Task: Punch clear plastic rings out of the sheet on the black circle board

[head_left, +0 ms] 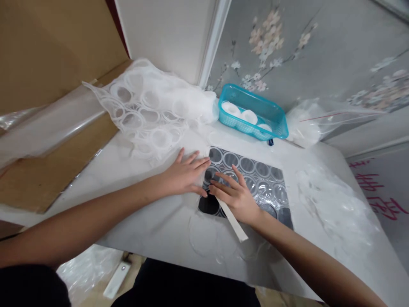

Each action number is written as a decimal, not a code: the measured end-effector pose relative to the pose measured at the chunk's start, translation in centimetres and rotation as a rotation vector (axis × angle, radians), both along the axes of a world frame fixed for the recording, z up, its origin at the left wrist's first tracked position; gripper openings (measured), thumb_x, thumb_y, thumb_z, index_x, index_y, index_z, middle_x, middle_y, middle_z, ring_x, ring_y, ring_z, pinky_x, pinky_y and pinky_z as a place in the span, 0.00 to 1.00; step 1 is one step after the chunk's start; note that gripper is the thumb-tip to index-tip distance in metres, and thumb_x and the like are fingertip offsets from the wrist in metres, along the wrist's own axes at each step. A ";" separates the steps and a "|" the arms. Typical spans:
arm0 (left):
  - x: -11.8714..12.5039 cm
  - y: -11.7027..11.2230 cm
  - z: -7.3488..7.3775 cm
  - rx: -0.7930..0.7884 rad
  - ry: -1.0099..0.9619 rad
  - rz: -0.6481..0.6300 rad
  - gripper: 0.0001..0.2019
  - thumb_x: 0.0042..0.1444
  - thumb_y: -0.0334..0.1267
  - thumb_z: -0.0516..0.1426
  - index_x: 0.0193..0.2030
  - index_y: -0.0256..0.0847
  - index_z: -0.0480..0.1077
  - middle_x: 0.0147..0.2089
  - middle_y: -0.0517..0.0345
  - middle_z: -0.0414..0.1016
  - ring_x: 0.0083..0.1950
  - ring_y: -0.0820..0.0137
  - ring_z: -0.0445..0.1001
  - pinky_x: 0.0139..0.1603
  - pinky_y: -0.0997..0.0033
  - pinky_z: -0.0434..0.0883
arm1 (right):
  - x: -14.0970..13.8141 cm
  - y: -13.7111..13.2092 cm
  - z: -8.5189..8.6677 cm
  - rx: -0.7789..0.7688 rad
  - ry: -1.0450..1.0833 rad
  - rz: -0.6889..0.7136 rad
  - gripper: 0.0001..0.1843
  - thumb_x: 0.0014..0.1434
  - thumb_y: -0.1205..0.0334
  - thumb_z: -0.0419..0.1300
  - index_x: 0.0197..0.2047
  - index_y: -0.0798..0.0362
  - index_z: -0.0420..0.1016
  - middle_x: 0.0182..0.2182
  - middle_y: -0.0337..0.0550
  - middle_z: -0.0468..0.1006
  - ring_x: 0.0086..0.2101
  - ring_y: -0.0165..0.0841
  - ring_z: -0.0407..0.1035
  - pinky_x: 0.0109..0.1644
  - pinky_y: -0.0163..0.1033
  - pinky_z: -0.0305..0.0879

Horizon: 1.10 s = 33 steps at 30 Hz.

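Note:
A dark sheet with rows of clear-rimmed circles [262, 169] lies on the white table. My left hand [185, 172] rests palm down at its left edge, fingers spread, fingertips touching the sheet. Over the sheet's left part is my right hand [238, 198], gripping a flat cream-coloured strip [234, 222]. One end of the strip sticks out below the palm toward the table's front edge; the other end is hidden under the fingers. A solid black patch [209, 204] shows at the sheet's lower left corner.
White film with round cut-outs [156, 106] is heaped behind my left hand. A blue basket [255, 94] with white rolls stands at the back, beside a clear zip bag [306, 123]. Crumpled clear film [335, 204] lies right; cardboard [73, 162] is at left.

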<state>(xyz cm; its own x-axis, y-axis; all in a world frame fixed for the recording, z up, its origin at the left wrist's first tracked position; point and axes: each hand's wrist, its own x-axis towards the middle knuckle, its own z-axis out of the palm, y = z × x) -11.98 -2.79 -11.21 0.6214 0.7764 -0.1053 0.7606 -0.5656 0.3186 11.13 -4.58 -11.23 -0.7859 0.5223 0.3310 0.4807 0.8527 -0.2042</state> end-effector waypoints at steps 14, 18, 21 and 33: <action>-0.3 0.7 0.6 0.020 -0.111 0.023 0.47 0.50 0.64 0.61 0.71 0.42 0.53 0.72 0.42 0.54 0.74 0.48 0.48 0.71 0.45 0.45 | 4.3 0.2 0.2 -0.323 0.400 -0.480 0.12 0.65 0.55 0.56 0.40 0.45 0.81 0.39 0.44 0.84 0.49 0.43 0.73 0.54 0.54 0.70; -1.7 1.0 3.4 -0.256 -0.333 -0.008 0.36 0.57 0.57 0.58 0.69 0.47 0.57 0.61 0.50 0.71 0.56 0.63 0.72 0.54 0.65 0.69 | 3.9 -0.7 -1.1 -0.459 0.477 -0.495 0.13 0.64 0.53 0.57 0.39 0.46 0.82 0.40 0.45 0.84 0.49 0.44 0.74 0.57 0.54 0.69; -5.1 2.0 6.5 -0.374 -0.197 0.048 0.33 0.56 0.53 0.57 0.67 0.45 0.59 0.41 0.57 0.78 0.37 0.67 0.75 0.37 0.70 0.70 | 4.1 -0.4 -1.2 -0.511 0.523 -0.490 0.14 0.64 0.51 0.57 0.40 0.47 0.82 0.41 0.45 0.84 0.52 0.45 0.73 0.59 0.55 0.68; -9.6 10.0 13.3 0.109 0.331 0.599 0.11 0.56 0.41 0.63 0.40 0.34 0.74 0.40 0.51 0.77 0.44 0.60 0.76 0.48 0.53 0.73 | 3.8 -0.3 -2.5 -0.581 0.574 -0.495 0.15 0.63 0.49 0.57 0.41 0.45 0.83 0.42 0.45 0.83 0.54 0.46 0.70 0.61 0.56 0.64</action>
<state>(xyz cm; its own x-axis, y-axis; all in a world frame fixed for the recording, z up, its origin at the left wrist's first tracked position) -21.61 7.19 2.08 0.0310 0.9926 -0.1174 0.9993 -0.0335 -0.0188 14.93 -4.84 -13.77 -0.2299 0.9561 0.1818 0.4544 0.2706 -0.8487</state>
